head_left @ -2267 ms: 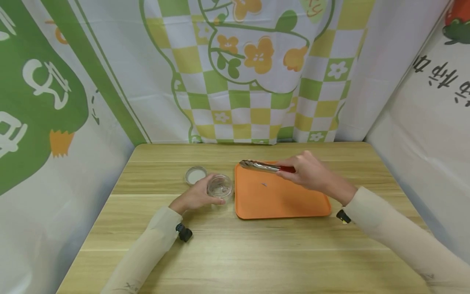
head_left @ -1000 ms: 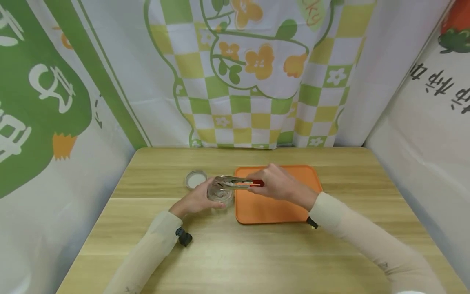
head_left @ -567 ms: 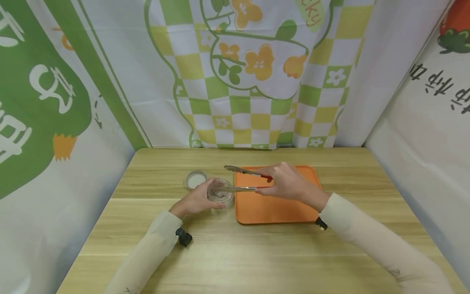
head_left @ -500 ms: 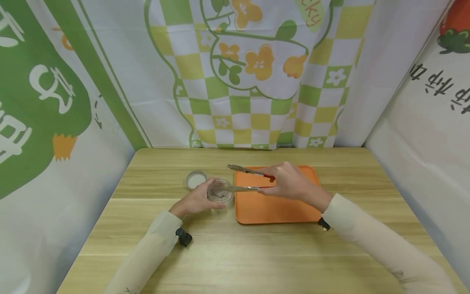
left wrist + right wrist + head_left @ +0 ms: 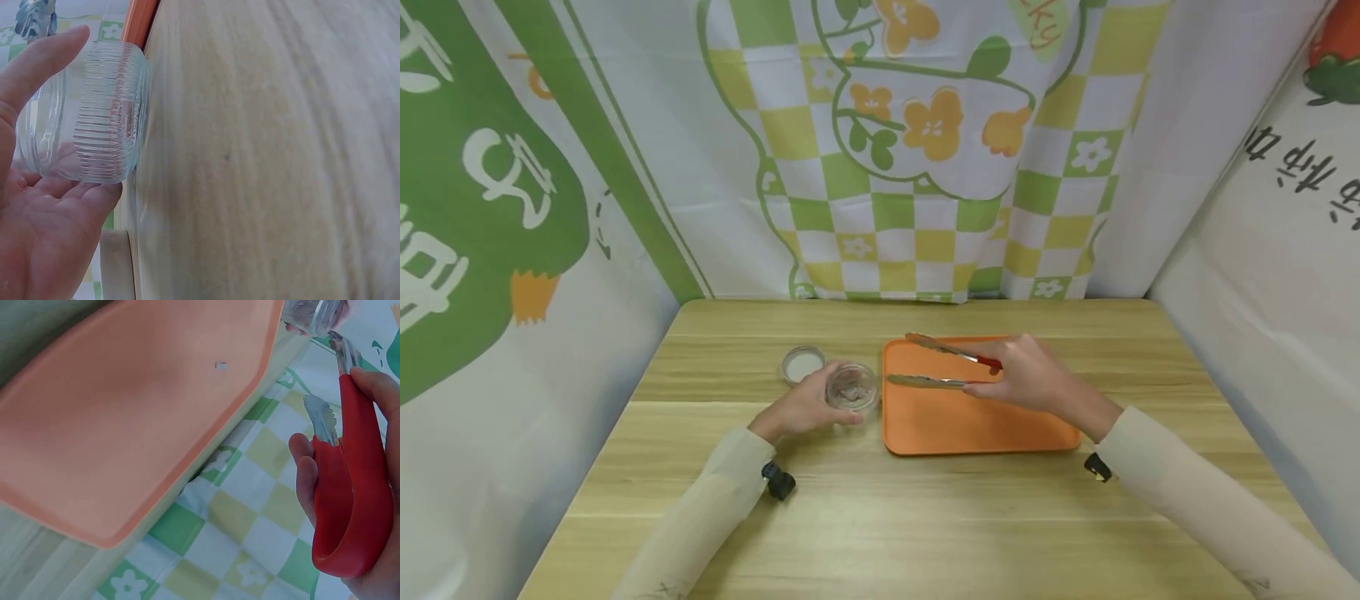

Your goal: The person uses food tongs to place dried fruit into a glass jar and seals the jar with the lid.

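Observation:
My left hand [image 5: 805, 402] grips a clear glass jar [image 5: 863, 402], its mouth facing up, with thumb and fingers on either side. Ribs run around the jar's lower part in the left wrist view, and some greyish bits show inside from above. My right hand [image 5: 1037, 379] holds metal tongs [image 5: 369, 481] by their red handles. The tong arms are spread, with nothing between the tips, over the left part of an orange tray [image 5: 985, 437]. A small pale piece [image 5: 221, 365] lies on the tray in the right wrist view.
A round lid [image 5: 803, 365] lies on the wooden table [image 5: 880, 517] behind my left hand. The tray sits just right of the jar. A checked curtain [image 5: 917, 217] hangs along the table's far edge, with printed cloth walls at both sides.
The tongs went from over the tray to the jar's mouth, spread there, then drew back right over the tray. More greyish matter shows in the jar. The left hand stayed on the jar.

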Demonstrator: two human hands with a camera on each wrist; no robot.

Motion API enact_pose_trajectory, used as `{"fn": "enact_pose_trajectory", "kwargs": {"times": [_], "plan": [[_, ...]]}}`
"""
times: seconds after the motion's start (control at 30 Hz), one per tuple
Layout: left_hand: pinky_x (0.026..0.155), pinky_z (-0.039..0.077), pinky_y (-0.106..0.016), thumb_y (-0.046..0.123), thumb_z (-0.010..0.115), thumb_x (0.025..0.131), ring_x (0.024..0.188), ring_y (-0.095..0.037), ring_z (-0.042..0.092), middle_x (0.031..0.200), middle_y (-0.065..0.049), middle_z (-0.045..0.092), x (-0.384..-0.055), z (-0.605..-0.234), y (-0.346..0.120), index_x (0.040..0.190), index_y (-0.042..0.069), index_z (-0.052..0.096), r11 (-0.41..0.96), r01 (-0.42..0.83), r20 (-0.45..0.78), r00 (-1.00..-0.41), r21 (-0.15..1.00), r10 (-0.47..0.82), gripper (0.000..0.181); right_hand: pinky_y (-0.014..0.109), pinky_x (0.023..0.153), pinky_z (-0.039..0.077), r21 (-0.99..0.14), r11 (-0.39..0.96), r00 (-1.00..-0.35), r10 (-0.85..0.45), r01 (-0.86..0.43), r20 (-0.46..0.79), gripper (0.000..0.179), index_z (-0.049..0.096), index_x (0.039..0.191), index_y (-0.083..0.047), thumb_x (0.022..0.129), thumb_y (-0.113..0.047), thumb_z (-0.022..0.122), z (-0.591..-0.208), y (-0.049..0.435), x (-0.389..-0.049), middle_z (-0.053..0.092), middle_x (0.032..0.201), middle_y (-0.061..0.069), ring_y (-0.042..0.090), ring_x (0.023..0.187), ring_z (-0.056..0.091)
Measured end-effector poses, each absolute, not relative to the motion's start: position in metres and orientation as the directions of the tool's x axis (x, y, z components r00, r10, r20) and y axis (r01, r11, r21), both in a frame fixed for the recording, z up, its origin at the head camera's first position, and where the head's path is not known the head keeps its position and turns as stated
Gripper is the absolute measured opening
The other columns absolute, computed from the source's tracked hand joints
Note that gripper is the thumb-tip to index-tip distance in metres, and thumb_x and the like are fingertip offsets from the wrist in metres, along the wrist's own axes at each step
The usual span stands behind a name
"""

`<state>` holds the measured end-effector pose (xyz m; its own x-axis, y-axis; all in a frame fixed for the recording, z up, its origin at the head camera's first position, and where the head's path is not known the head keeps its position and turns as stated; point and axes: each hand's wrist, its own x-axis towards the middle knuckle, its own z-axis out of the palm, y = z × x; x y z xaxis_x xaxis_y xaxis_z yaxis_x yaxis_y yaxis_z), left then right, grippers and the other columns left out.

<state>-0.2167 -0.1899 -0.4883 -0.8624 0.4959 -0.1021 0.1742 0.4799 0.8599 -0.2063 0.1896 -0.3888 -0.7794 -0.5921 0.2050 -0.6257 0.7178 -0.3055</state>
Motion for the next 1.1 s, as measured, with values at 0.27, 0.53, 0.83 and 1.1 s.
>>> {"fn": "enact_pose_trajectory", "kwargs": {"times": [0.27,0.53,0.83,1.1], "plan": [[0.127,0.034,-0.056,0.034,0.091,0.085,0.152,-0.032,0.045,0.158,-0.008,0.053,-0.217,-0.488,-0.189,0.158,0.013,0.042,0.488,0.171,-0.103,-0.869,0.856,0.485,0.090,0.027,0.061,0.056,-0.292,0.724,-0.780,-0.583,-0.626,0.227,0.049,0.078,0.127,-0.014,0.086,-0.039,0.088,-0.398,0.207,-0.199,0.079,0.088,0.002,0.015,0.072,0.071],[0.128,0.032,-0.056,0.034,0.091,0.084,0.153,-0.031,0.043,0.159,-0.006,0.053,-0.217,-0.490,-0.189,0.158,0.014,0.041,0.495,0.167,-0.108,-0.871,0.853,0.480,0.091,0.021,0.052,0.046,-0.301,0.757,-0.814,-0.545,-0.580,0.199,0.048,0.079,0.126,-0.013,0.087,-0.040,0.088,-0.410,0.224,-0.192,0.078,0.082,0.003,0.003,0.058,0.055],[0.129,0.031,-0.055,0.037,0.092,0.083,0.153,-0.031,0.043,0.159,-0.007,0.053,-0.219,-0.492,-0.191,0.157,0.014,0.042,0.481,0.174,-0.099,-0.866,0.859,0.491,0.092,0.020,0.045,0.041,-0.312,0.785,-0.844,-0.513,-0.534,0.155,0.048,0.078,0.126,-0.011,0.088,-0.039,0.087,-0.426,0.234,-0.188,0.071,0.073,-0.005,0.001,0.052,0.047],[0.128,0.032,-0.055,0.033,0.092,0.084,0.152,-0.031,0.044,0.158,-0.007,0.054,-0.217,-0.491,-0.189,0.157,0.014,0.043,0.485,0.177,-0.093,-0.872,0.857,0.481,0.090,0.015,0.041,0.034,-0.309,0.770,-0.830,-0.514,-0.558,0.217,0.036,0.082,0.116,-0.010,0.086,-0.029,0.089,-0.440,0.239,-0.189,0.065,0.065,-0.008,-0.001,0.047,0.041]]}}
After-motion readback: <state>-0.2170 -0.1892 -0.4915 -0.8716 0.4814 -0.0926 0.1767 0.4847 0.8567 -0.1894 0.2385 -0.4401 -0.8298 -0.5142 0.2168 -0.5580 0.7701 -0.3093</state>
